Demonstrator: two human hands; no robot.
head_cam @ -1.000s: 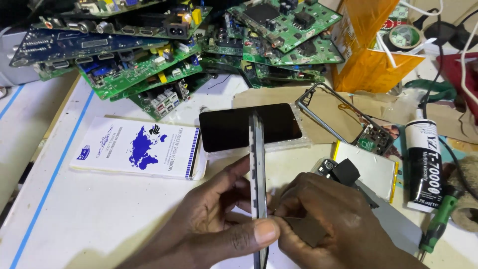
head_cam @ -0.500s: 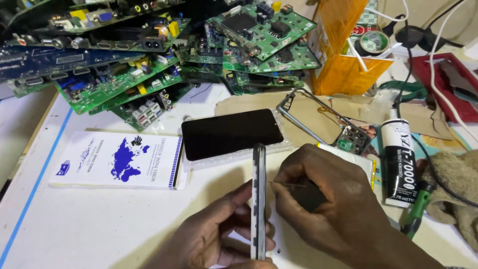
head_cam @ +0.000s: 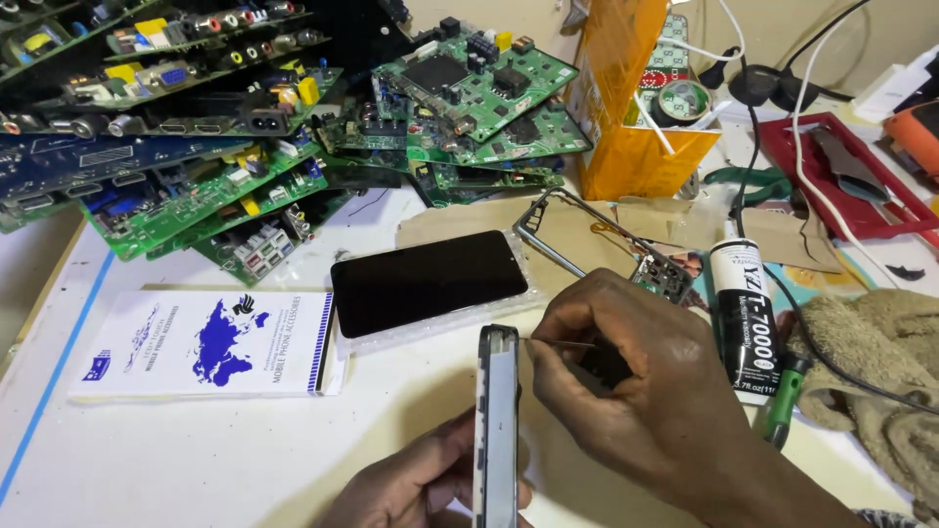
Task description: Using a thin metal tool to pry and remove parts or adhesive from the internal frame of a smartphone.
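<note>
Fingers of the right hand (head_cam: 636, 391) pinch a thin metal pick (head_cam: 559, 343), its tip pointing left toward the phone (head_cam: 497, 420). That phone stands on edge near the bottom centre of the white table (head_cam: 196, 460), its long axis running straight away from the viewer. The left hand (head_cam: 421, 484) grips its lower part from the left side, fingers closed around it. Just beyond lies a dark replacement screen (head_cam: 428, 282), lengthwise left to right. A white booklet (head_cam: 205, 342) lies to the left, and a black glue tube (head_cam: 745, 318) to the right. Green circuit boards (head_cam: 293, 127) are piled behind.
</note>
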